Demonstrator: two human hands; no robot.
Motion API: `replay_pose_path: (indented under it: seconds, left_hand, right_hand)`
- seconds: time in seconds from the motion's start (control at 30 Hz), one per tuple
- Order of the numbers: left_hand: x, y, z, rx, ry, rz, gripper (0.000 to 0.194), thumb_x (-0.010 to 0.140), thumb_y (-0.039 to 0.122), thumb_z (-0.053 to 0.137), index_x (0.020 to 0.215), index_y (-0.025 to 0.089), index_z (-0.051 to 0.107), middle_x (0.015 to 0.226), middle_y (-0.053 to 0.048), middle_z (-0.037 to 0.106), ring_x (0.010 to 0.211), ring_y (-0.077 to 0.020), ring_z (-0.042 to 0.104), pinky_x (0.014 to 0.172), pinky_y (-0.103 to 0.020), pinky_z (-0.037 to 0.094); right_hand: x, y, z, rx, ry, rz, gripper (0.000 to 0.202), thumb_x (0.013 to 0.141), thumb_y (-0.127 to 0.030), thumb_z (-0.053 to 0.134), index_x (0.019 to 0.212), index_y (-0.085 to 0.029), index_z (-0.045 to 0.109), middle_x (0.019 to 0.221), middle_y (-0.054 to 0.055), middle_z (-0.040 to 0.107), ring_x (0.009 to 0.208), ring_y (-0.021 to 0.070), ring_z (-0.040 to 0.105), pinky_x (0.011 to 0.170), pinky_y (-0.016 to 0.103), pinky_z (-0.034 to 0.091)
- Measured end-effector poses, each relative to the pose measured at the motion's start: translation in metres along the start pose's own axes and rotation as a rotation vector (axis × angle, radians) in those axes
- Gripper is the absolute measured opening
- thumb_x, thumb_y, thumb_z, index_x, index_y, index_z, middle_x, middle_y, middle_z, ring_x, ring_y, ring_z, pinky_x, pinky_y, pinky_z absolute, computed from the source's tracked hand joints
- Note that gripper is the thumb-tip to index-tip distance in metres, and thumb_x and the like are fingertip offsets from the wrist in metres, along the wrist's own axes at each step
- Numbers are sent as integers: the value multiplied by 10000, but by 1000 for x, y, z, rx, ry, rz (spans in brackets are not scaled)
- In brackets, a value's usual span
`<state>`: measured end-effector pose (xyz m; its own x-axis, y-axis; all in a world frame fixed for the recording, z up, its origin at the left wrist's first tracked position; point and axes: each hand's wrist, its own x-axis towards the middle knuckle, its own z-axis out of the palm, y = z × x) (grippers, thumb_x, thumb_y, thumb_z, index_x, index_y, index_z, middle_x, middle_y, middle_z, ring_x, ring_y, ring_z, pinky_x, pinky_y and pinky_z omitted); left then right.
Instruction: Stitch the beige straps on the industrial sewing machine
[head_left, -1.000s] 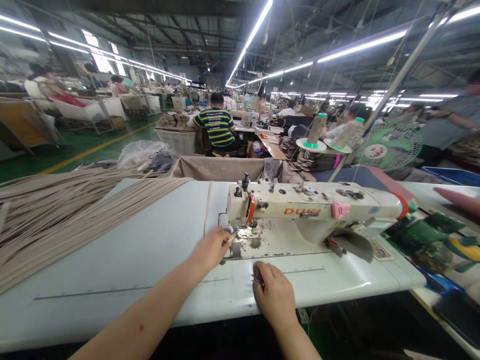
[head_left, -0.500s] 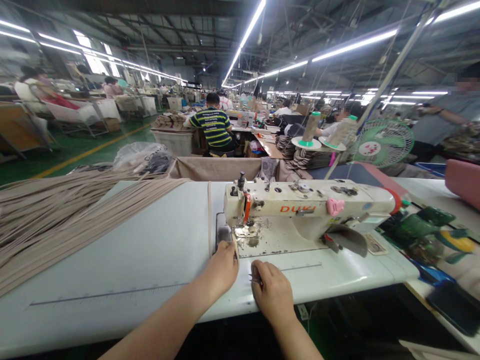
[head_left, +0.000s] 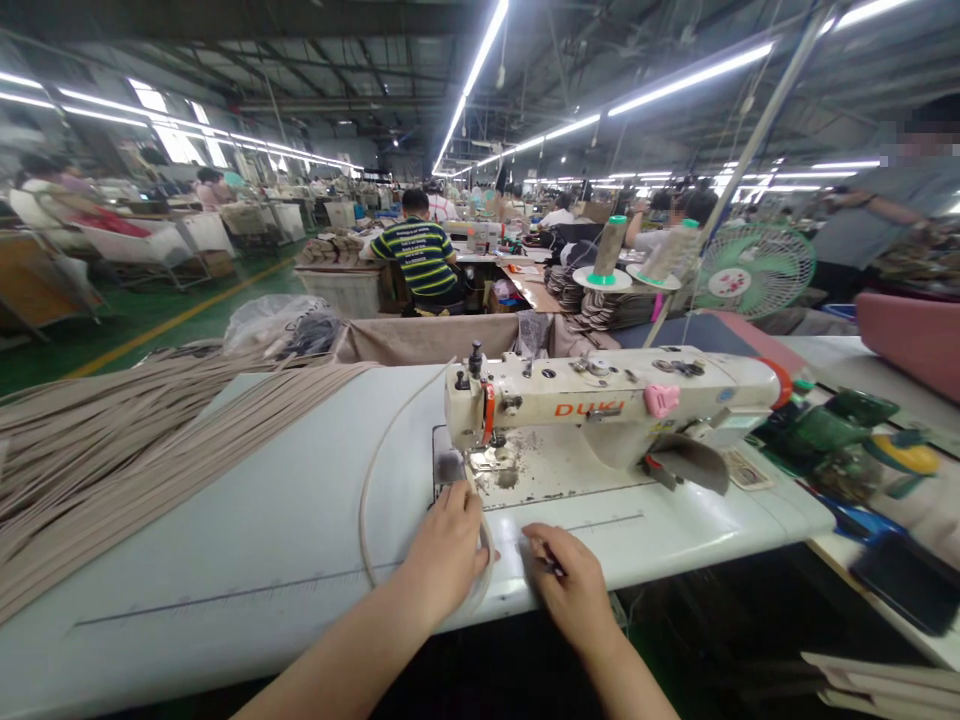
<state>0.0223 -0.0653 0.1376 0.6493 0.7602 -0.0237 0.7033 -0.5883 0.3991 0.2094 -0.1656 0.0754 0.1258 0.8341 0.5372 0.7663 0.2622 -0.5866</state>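
Just in front of the needle area of the white sewing machine (head_left: 600, 390), my left hand (head_left: 446, 550) is closed on a narrow beige fabric strip (head_left: 488, 545). The strip curves out beside its fingers, and another length of it bows across the tabletop to the left. My right hand (head_left: 570, 575) is curled above the table's front edge, apart from the strip. Inside its fingers are small metal thread snips (head_left: 553, 569), mostly hidden by the hand.
Long beige strips (head_left: 187, 440) lie heaped over the left of the white table (head_left: 285, 510). Behind the machine are thread cones (head_left: 606, 252) and a green fan (head_left: 739, 270). A person in a striped shirt (head_left: 416, 255) sits ahead; another person stands at far right.
The strip left of the machine has gone from nearly straight to a wide bow. My left hand has turned over the strip, which now loops on its right. My right hand has shifted right.
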Motion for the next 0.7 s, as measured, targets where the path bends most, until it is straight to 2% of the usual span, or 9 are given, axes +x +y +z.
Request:
replay_pose_path:
  seconds: [0.1,0.2,0.27,0.43,0.5,0.6,0.7]
  left_hand:
    - [2,-6,8,-30,12,62,408,869,194,702,1248,127,566,1386,-150,530,1345,-285,513,1180,-397,401]
    - [3,-8,14,10,-1,79,257,940,166,599,1196,137,597,1331,-145,577,1287,-275,563,1130,-407,455]
    - [3,-9,19,63,10,99,210,976,177,544,1173,148,613,1300,-141,599,1256,-272,586,1100,-418,481]
    - [-1,-16,36,214,56,203,229,1016,175,442,1108,143,650,1258,-144,631,1227,-261,609,1079,-409,498]
    - [-3,-24,44,245,88,223,254,1017,174,422,1111,144,656,1276,-145,628,1221,-264,615,1082,-411,494]
    - [0,-39,55,238,114,264,292,1028,229,393,1132,156,655,1278,-141,621,1175,-266,634,1039,-405,516]
    - [7,-54,68,244,153,339,265,1007,287,436,1053,178,674,1208,-126,640,1121,-264,645,999,-386,525]
  right_hand:
    - [-17,7,-16,36,80,85,183,978,-267,562,1079,-237,711,975,57,765,881,212,720,807,306,563]
    - [-39,19,-36,57,185,247,217,964,-387,604,1016,-229,744,971,59,767,897,225,720,837,308,562]
    - [-54,29,-52,53,269,403,317,957,-488,590,975,-215,750,948,66,758,884,232,709,829,312,556]
    - [-89,62,-97,-113,447,826,592,938,-697,424,926,-186,721,680,23,626,654,203,614,646,310,504]
    - [-105,78,-117,-194,497,943,642,935,-709,351,917,-175,708,692,36,639,648,205,618,640,313,501]
    - [-132,102,-148,-307,570,1083,632,970,-629,295,931,-152,708,762,75,694,684,215,653,667,325,523]
    - [-159,121,-179,-447,616,1235,474,994,-541,433,953,-158,710,820,65,717,785,219,683,746,348,539]
